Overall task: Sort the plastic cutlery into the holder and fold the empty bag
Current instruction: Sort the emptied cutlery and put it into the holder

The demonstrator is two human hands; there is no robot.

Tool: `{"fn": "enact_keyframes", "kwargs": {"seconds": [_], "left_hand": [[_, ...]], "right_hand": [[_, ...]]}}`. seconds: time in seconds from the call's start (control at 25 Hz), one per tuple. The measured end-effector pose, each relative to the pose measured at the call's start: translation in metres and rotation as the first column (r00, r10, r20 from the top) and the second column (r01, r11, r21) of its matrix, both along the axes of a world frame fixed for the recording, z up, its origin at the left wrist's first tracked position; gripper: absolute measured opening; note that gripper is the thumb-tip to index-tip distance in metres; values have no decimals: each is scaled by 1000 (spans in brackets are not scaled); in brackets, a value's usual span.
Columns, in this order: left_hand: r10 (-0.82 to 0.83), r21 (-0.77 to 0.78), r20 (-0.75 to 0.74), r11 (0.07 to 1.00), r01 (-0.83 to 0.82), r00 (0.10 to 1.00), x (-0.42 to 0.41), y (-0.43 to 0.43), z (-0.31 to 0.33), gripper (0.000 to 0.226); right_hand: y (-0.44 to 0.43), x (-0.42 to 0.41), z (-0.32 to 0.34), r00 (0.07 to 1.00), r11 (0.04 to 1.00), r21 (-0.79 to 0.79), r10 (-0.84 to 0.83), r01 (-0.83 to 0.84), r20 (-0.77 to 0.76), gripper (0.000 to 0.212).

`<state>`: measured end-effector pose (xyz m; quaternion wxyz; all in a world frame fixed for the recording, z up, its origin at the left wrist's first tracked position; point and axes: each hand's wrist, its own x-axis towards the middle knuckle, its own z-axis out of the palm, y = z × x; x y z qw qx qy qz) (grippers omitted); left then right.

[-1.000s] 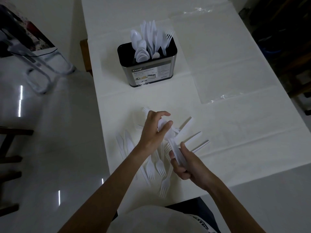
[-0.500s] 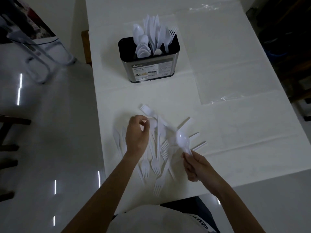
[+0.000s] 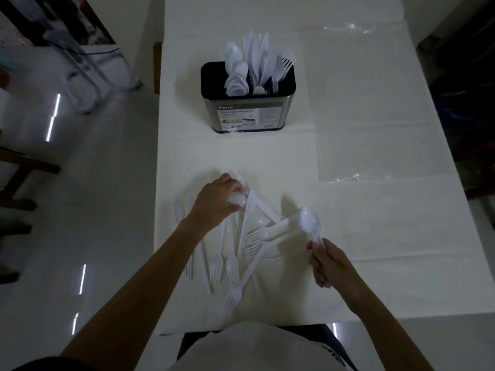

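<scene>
R hand (image 3: 328,263) holds spoon (image 3: 310,223) by handle, bowl up for holder (image 3: 247,103); L hand (image 3: 218,202) closed on another spoon (image 3: 237,198) in pile, center frame

both forearms are left bare, with no sleeves reaching them. a white top (image 3: 257,346) with black printed marks near its right edge is worn over dark trousers (image 3: 302,330).

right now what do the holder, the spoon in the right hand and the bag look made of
Holder: looks like brushed metal with a dull sheen, a black top and a paper label. Spoon in the right hand: white plastic, glossy and slightly translucent. Bag: thin clear plastic film, only its shiny creases showing.
</scene>
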<state>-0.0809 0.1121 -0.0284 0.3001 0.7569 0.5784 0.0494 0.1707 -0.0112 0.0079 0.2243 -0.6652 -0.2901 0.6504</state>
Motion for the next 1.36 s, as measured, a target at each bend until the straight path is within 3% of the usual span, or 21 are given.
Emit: {"fn": "enact_keyframes", "kwargs": {"seconds": [0.12,0.2,0.32,0.44,0.52,0.64,0.72,0.8,0.88,0.96,1.12,1.2,1.36], "left_hand": [[-67,20,-76,997,69,995,-3,3,2,44],[-80,45,-99,995,85,992,-6,3,6,34],[-50,243,-156,966,88,987,-11,1,20,16],[-46,423,-265,892,159,963,-16,-1,39,13],[-91,456,-211,871,180,973,-18,0,51,14],[-126,388,-16,914,122,992,-11,1,68,10],[-115,344,134,937,63,984,-1,1,74,8],[-128,346,236,937,39,963,12,-1,73,7],[-163,367,269,929,56,949,24,-2,70,7],[-181,363,279,929,71,943,32,-3,65,10],[-166,308,329,949,60,930,45,-8,62,17],[-154,267,368,962,54,917,50,-12,63,21],[-121,271,336,962,27,934,50,-11,57,30]], "right_hand": [[13,6,4,1000,999,35,19,-19,14,19],[21,8,6,1000,997,65,28,-29,13,19],[34,8,6,997,993,95,65,-68,33,19],[54,5,7,989,978,172,102,-120,108,20],[72,0,9,982,958,252,95,-136,165,22],[102,-9,15,951,899,358,162,-252,264,24],[114,-16,20,950,890,340,258,-305,177,23],[113,-23,23,942,937,196,315,-289,-115,22],[101,-27,23,872,958,38,274,-283,-406,17],[87,-28,20,805,971,-82,137,-224,-578,23],[69,-23,17,821,991,-103,14,-88,-571,32],[62,-23,19,861,995,-34,62,-91,-504,38],[52,-18,20,934,994,73,102,-82,-342,30]]}}
